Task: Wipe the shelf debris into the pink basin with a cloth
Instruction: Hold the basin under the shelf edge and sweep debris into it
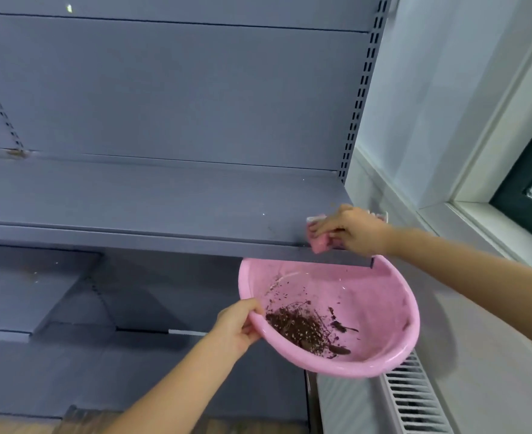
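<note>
A grey-blue metal shelf (164, 211) runs across the view. My right hand (349, 230) grips a pink cloth (321, 242) at the shelf's front right corner, the cloth hanging slightly over the edge. Just below that corner, my left hand (239, 324) grips the rim of the pink basin (380, 302), holding it tilted toward me. Dark brown debris (299, 328) with pale flecks lies in a heap inside the basin. A few small specks remain on the shelf surface near the right end.
A lower shelf (23, 292) sits at the left, below the main one. A slotted upright post (361, 86) marks the shelf unit's right side. A white wall, a window frame (509, 170) and a radiator grille (415, 399) lie to the right.
</note>
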A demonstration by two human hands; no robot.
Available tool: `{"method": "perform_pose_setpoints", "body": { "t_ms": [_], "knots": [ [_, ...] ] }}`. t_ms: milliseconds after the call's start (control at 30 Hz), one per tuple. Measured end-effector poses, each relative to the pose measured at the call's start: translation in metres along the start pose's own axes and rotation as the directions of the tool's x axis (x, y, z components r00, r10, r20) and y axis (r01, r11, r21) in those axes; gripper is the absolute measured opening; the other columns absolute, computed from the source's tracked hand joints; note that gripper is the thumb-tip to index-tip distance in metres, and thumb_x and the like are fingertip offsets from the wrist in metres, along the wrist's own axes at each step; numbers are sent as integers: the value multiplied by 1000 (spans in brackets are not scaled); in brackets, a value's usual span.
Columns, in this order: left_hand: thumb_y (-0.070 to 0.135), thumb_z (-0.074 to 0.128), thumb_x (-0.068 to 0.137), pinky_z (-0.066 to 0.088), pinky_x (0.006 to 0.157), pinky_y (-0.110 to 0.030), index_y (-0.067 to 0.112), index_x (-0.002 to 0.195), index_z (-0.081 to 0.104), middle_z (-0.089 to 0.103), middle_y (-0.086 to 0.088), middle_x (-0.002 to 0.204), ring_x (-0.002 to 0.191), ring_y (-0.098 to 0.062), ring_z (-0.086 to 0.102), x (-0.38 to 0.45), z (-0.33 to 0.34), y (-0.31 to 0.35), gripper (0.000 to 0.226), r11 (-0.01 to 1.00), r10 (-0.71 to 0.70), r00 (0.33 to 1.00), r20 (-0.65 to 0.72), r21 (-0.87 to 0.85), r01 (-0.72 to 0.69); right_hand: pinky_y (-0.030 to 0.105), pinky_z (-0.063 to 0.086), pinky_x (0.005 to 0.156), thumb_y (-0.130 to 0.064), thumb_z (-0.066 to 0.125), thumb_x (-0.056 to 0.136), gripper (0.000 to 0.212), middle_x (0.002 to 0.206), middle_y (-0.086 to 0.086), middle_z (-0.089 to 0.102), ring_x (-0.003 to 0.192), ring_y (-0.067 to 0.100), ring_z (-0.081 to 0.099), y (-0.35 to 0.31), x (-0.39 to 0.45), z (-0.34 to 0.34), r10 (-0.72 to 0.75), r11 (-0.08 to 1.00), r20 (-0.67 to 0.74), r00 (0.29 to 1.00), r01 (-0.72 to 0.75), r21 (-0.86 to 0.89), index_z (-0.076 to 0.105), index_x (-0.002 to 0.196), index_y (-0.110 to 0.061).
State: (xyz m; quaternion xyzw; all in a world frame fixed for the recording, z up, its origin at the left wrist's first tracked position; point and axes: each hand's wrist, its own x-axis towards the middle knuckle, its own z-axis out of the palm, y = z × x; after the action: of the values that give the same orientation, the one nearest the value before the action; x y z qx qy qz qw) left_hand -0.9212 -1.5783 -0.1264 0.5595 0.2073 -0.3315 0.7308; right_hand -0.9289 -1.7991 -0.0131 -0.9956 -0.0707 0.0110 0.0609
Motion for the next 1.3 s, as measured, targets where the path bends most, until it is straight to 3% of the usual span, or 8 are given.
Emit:
{"method": "perform_pose_setpoints", "body": {
  "t_ms": [133,333,567,733,900,1067,1200,1300],
  "knots": [
    [-12,46,78,54,40,-24,-2,80,57,56,-16,82,69,-25,55,-3,0,-3,15,1000,1,1000,18,-8,-1,41,42,100,-4,48,91,36,120,13,66,118,34,52,-19,27,-17,94,995,-159,983,-96,-6,65,120,-18],
    [-11,46,80,54,40,-27,0,76,56,57,-15,78,67,-25,55,-8,1,-3,15,1000,0,999,41,-7,0,36,39,91,-2,46,87,40,119,9,63,113,33,48,-74,59,32,7,983,-63,998,-18,-180,63,117,-21],
    [-12,46,80,54,38,-26,0,78,56,57,-16,80,68,-26,55,-7,3,0,15,1000,-20,999,47,2,20,40,36,96,0,45,89,47,128,3,59,114,28,44,-32,19,45,-29,979,-101,994,8,-203,59,125,-26],
    [-12,47,79,55,41,-25,1,80,56,58,-16,85,72,-25,56,-7,0,0,16,999,-32,998,58,-17,33,29,42,98,-4,49,91,38,123,0,67,113,26,57,-3,-3,6,72,973,115,991,-45,-224,65,120,-22],
    [-12,48,78,53,38,-22,0,81,58,58,-16,84,69,-24,56,-7,3,1,16,998,-35,999,42,-53,37,2,39,72,5,41,91,32,99,18,69,93,20,59,-34,55,-23,164,967,-32,986,-154,202,68,108,2],
    [-13,48,77,53,40,-22,-1,79,59,59,-15,78,66,-25,55,-7,2,2,16,998,-27,1000,8,-49,27,38,43,103,-24,43,94,31,121,11,64,116,35,53,-61,132,18,237,948,-1,972,-231,217,67,113,-18],
    [-14,48,77,54,41,-24,-3,80,58,59,-17,81,66,-26,55,-3,0,1,16,998,-31,999,-8,-52,30,39,31,108,-28,36,100,35,150,-2,38,128,34,38,-60,128,42,107,991,3,994,-107,86,56,127,-37],
    [-14,47,78,52,38,-23,-3,76,56,56,-15,77,65,-25,53,-1,0,2,15,998,-37,999,-27,-43,36,37,33,108,-22,39,99,35,147,-8,44,124,32,43,-52,106,44,-2,1000,-6,1000,2,15,55,130,-31]
  ]
}}
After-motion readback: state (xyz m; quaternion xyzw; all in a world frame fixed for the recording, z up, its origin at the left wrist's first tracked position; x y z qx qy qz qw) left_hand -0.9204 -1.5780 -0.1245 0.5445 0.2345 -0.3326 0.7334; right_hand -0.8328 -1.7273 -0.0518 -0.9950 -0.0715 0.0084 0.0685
